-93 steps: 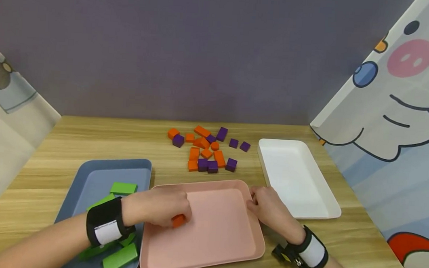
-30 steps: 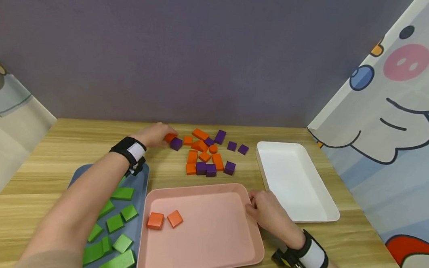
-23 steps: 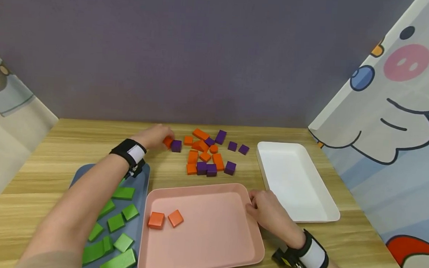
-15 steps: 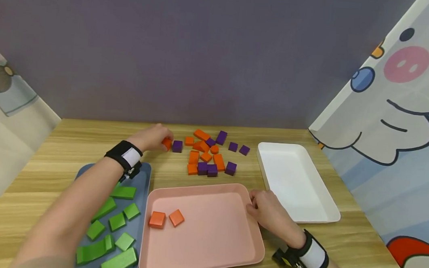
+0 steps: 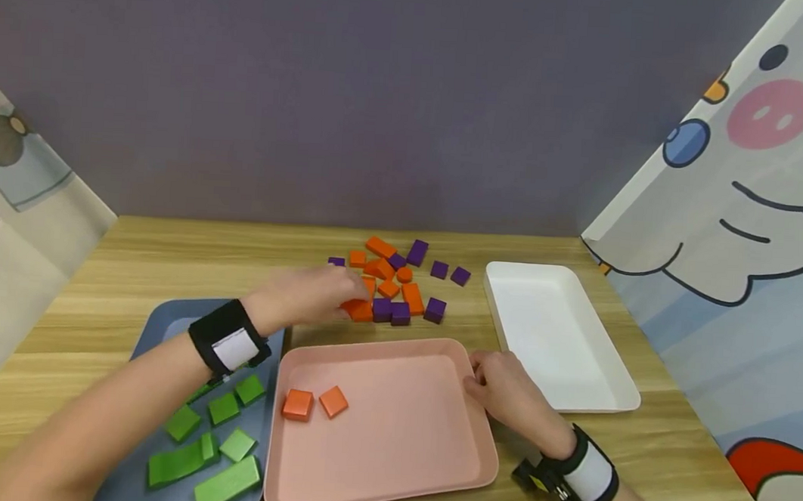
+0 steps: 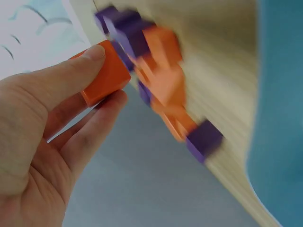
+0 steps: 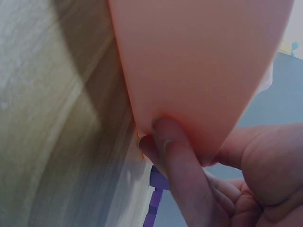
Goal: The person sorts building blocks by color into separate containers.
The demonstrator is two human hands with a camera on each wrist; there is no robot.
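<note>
Orange block is pinched in the left hand, near the left side of the scattered blocks, beyond the pink tray; the right hand grips the tray's right edge.

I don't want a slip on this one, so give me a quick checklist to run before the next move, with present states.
1. Left hand has a grip: ok, it pinches an orange block between thumb and fingers.
2. Pink tray steadied: ok, the right hand holds its right side.
3. Only orange in the pink tray: ok, two orange blocks show there.
4. Landing room: ok, bare floor right of those two.
5. Left hand over the pink tray: not ok, it shows beyond the far rim.
6. Held block clear of the loose orange blocks: cannot tell, they overlap in the head view.
</note>
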